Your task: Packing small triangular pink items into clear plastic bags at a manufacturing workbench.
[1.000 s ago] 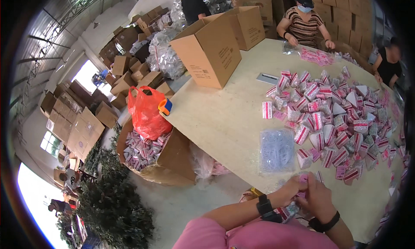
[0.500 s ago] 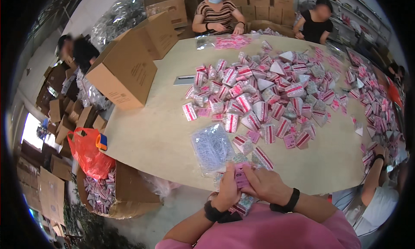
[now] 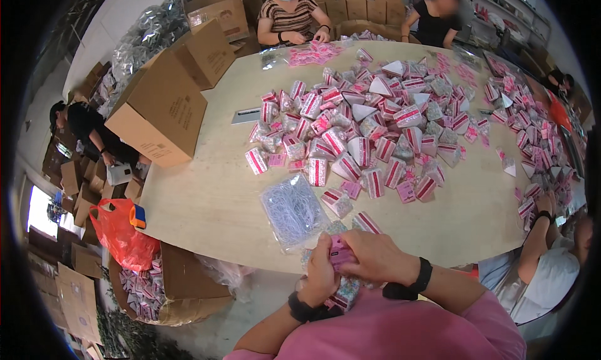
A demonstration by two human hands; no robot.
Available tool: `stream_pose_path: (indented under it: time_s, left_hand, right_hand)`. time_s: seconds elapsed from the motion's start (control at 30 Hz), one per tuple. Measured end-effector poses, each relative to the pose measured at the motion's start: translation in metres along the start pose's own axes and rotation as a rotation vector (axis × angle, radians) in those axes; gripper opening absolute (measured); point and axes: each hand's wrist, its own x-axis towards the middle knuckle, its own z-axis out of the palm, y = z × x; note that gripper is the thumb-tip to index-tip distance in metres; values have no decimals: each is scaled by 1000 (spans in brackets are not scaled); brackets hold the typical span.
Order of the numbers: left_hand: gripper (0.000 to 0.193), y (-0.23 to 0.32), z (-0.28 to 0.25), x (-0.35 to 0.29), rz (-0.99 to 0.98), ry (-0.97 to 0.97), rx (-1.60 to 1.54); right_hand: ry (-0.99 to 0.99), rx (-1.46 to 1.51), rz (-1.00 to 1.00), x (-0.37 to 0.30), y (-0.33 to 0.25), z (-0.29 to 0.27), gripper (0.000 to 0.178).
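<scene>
A pink printed card (image 3: 341, 252) is pinched between my two hands at the table's near edge. My left hand (image 3: 320, 273) grips its left side, and my right hand (image 3: 378, 255) bends its fingers over the right side. Just below them, against my pink top, rests a clear-wrapped wedge with coloured specks (image 3: 346, 290); whether a hand supports it I cannot tell. Beyond my left hand lies a clear bag of white strings (image 3: 293, 211). A wrapped cake-slice-shaped piece with a red stripe (image 3: 365, 222) sits just past my fingers.
A large heap of wrapped wedges (image 3: 369, 119) covers the table's middle. An open cardboard box (image 3: 159, 110) stands at the left. An orange-and-blue tape roll (image 3: 138, 217) and a red bag (image 3: 125, 235) hang by the left edge. Co-workers sit at the far side and right.
My view has swung slightly, moving the table leftward and up in the picture. Both hands stay on the pink card. At the left, a person has turned and now shows a whitish object in hand.
</scene>
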Motion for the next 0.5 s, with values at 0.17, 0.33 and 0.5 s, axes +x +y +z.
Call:
stream_pose_path:
  time_s: [0.17, 0.33, 0.5]
  left_hand:
    - [45, 7, 9, -4, 3, 15, -3]
    - [44, 1, 4, 1, 42, 33, 28]
    - [42, 2, -3, 2, -43, 41, -97]
  right_hand:
    - [-27, 262, 108, 3, 5, -2, 33]
    - [144, 201, -74, 4, 19, 13, 19]
    - [89, 139, -242, 3, 26, 10, 13]
